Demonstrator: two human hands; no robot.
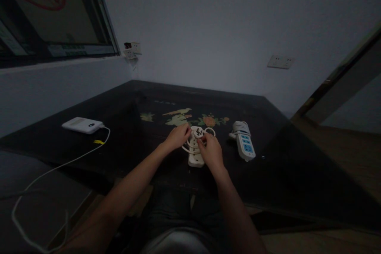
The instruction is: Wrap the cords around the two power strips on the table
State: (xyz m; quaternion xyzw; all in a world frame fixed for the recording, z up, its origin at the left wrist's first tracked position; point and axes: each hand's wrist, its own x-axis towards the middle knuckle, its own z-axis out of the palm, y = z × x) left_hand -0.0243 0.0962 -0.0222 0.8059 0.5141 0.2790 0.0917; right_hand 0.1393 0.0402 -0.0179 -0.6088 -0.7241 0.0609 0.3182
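Note:
A white power strip (195,161) lies on the dark table in front of me, its long side pointing away. Its white cord (187,150) loops loosely over and around it. Above the strip's far half is the cord's plug (199,132), prongs facing up. My right hand (212,151) is closed on the plug's near right side, thumb and fingers pinching it. At the strip's left far end, my left hand (178,137) has its fingers pressed together by the cord; the cord seems to run into them, though the grip is partly hidden.
Right of my hands lies a second power strip (245,145) with blue sockets, its cord wound round one end. A white power bank (81,125) with a cable (74,159) sits at the left. Wall sockets (280,62) are behind the dark table (125,103).

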